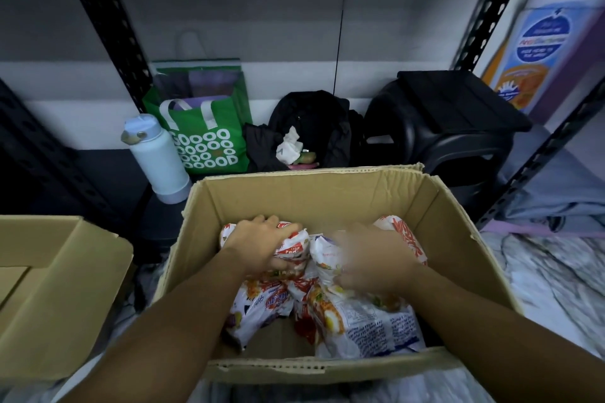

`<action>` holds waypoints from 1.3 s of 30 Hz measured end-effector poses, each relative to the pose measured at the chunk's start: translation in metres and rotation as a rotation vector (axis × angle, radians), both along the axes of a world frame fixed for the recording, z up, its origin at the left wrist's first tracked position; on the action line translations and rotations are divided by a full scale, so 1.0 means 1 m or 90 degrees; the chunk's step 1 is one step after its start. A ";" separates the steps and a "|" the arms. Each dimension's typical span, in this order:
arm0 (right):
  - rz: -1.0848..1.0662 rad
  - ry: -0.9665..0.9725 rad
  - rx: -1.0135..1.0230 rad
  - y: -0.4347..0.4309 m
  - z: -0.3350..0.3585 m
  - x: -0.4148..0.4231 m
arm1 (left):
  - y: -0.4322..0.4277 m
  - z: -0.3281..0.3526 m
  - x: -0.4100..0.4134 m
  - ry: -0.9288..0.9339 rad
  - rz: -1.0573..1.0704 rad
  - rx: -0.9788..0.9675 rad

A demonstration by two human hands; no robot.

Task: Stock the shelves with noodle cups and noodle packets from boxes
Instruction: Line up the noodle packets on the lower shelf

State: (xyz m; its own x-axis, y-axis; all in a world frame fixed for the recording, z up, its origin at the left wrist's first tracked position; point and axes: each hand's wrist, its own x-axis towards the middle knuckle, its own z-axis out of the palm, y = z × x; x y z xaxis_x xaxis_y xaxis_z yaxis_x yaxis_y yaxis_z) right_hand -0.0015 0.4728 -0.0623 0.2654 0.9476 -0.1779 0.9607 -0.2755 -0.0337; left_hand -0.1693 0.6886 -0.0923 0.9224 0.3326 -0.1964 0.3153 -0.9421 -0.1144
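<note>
An open cardboard box (248, 193) sits in front of me with several white and red noodle packets (370, 321) lying loose inside. My left hand (258, 239) reaches into the box and grips a packet (293, 247) near the back left. My right hand (373, 258) is blurred with motion; its fingers curl over another packet (322, 250) in the middle. A further packet (406, 239) leans against the right wall of the box.
A second open cardboard box (65, 291) stands at the left. Behind are a white bottle (157, 163), a green tote bag (206, 144), a black bag (314, 127) and a black stool (458, 131). Black shelf uprights (108, 26) rise at both sides.
</note>
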 end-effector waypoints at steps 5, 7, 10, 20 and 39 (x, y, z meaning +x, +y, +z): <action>-0.041 0.019 0.026 -0.014 0.035 0.002 | -0.016 0.057 -0.016 -0.047 -0.004 -0.010; -0.057 0.007 0.071 -0.024 0.064 0.004 | -0.021 0.091 -0.020 -0.068 -0.041 0.017; -0.041 -0.014 0.133 -0.036 0.122 0.008 | -0.027 0.154 -0.023 -0.102 -0.080 0.050; -0.009 -0.103 0.257 -0.031 0.350 0.003 | -0.035 0.392 -0.040 -0.264 -0.056 0.153; -0.009 -0.055 0.394 0.061 0.536 0.006 | 0.027 0.572 -0.031 -0.393 0.020 0.186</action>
State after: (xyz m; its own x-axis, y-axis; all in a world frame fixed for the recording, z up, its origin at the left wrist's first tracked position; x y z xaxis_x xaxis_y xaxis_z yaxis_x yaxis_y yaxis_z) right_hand 0.0043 0.5337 0.4739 0.2671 0.8648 0.4252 0.9637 -0.2420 -0.1132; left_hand -0.2007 0.7156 0.4801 0.8250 0.3208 0.4653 0.4319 -0.8889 -0.1530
